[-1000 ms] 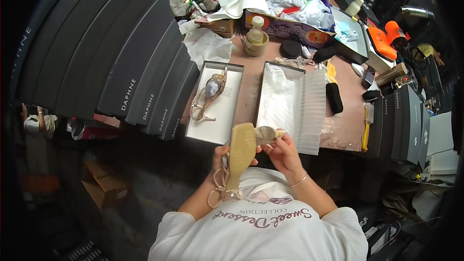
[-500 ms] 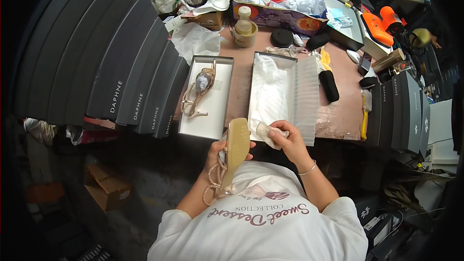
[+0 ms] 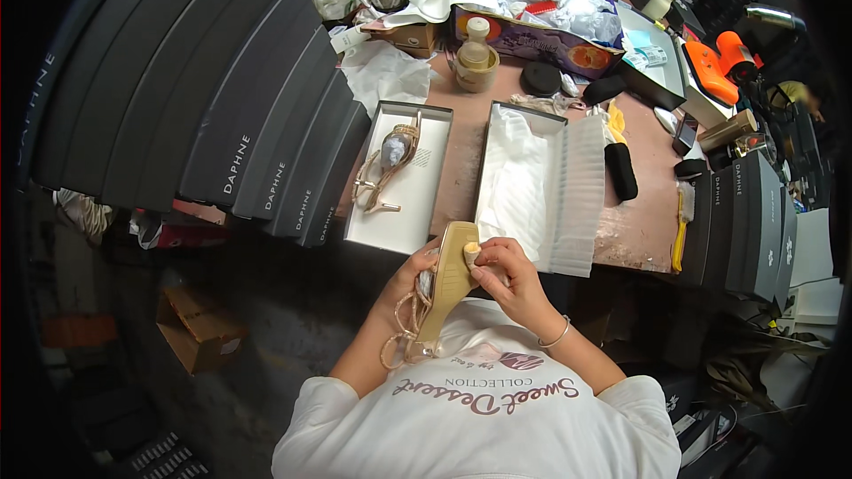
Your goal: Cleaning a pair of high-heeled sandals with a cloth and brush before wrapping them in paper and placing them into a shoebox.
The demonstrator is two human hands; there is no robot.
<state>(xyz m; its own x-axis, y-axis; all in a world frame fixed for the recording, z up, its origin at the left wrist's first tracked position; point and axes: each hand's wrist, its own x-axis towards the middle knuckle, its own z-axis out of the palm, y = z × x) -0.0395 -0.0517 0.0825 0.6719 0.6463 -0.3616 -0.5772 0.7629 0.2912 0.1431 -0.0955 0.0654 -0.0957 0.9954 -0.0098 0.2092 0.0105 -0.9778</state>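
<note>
The left hand (image 3: 410, 277) grips a beige sandal (image 3: 448, 288) (sole up) just above the lap — the right hand (image 3: 510, 273) pinches a small round pad (image 3: 472, 253) against its heel, near the open shoebox (image 3: 541, 186).

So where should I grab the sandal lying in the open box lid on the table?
Grip the sandal across its padded front, coming from above. It lies on its side in the lid, thin heel pointing toward you, and the loose straps give no firm hold.
</note>
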